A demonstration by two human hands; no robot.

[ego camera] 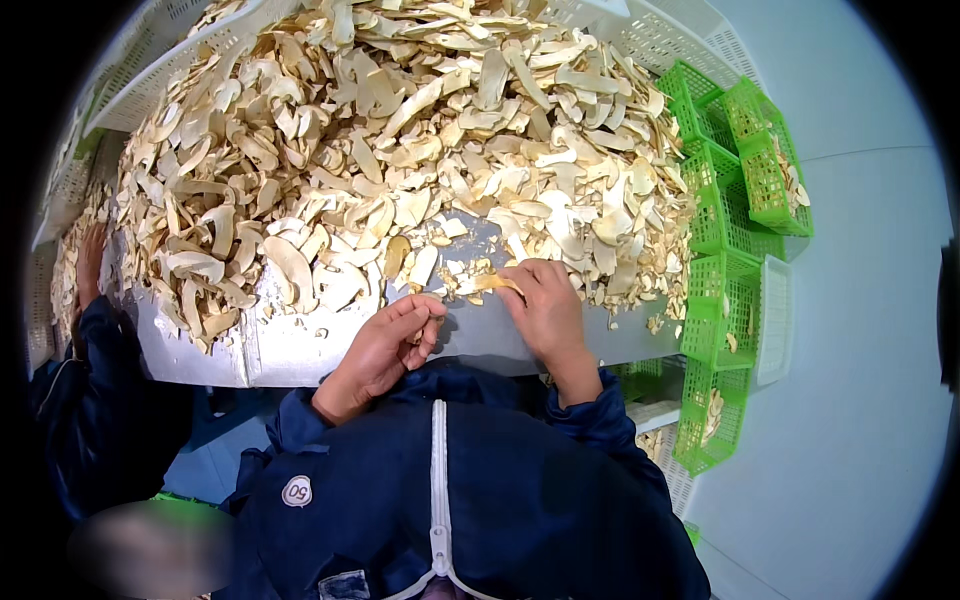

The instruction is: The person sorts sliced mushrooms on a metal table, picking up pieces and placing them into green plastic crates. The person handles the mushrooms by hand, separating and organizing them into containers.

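A large heap of dried mushroom slices covers the metal table before me. My right hand pinches the end of a narrow yellowish mushroom slice, which points left over small crumbs on the table. Just above the front edge is my left hand, thumb and fingers curled together. Whether a small piece is tucked inside those fingers is hard to make out. Close beyond it lie a brownish slice and a pale slice.
Green plastic baskets, some holding slices, line the table's right side. White perforated crates stand along the far side. At the left, another person's hand rests by more slices. A white lid-like tray leans beside the baskets.
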